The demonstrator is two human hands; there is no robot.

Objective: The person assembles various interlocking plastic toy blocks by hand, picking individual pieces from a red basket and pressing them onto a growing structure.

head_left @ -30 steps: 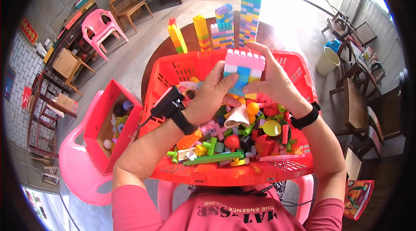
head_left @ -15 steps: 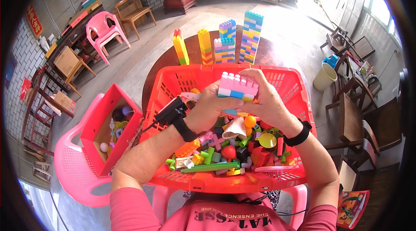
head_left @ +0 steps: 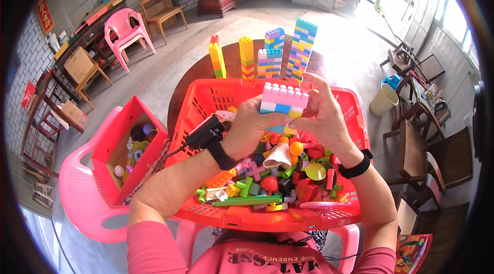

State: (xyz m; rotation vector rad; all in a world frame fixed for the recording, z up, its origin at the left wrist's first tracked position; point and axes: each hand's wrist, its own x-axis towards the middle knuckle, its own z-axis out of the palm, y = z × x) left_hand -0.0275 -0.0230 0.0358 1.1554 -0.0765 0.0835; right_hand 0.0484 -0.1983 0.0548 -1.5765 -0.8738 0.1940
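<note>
Above a red plastic basket (head_left: 226,217), my left hand (head_left: 253,126) is closed on a small stack of toy building blocks (head_left: 282,103), with pink on top and white, blue and yellow below. My right hand (head_left: 328,122) grips the stack's right side, its thumb at the lower yellow part and its index finger raised off the top. Beneath both hands the basket holds a mixed heap of plastic toy pieces, among them a long green strip (head_left: 247,200), a yellow disc-like piece (head_left: 315,171), an orange ball (head_left: 296,148) and a whitish cone-shaped piece (head_left: 278,156).
Beyond the basket, several block towers stand on a round brown table (head_left: 193,76), the tallest a pastel tower (head_left: 301,50). At left, a red box (head_left: 110,163) of toys rests on a pink chair (head_left: 77,191). A cream bin (head_left: 384,100) and wooden chairs (head_left: 411,140) stand right.
My right index finger has lifted from the top of the block stack, and the right-hand fingers have spread somewhat. My left hand keeps its hold. The view has shifted slightly.
</note>
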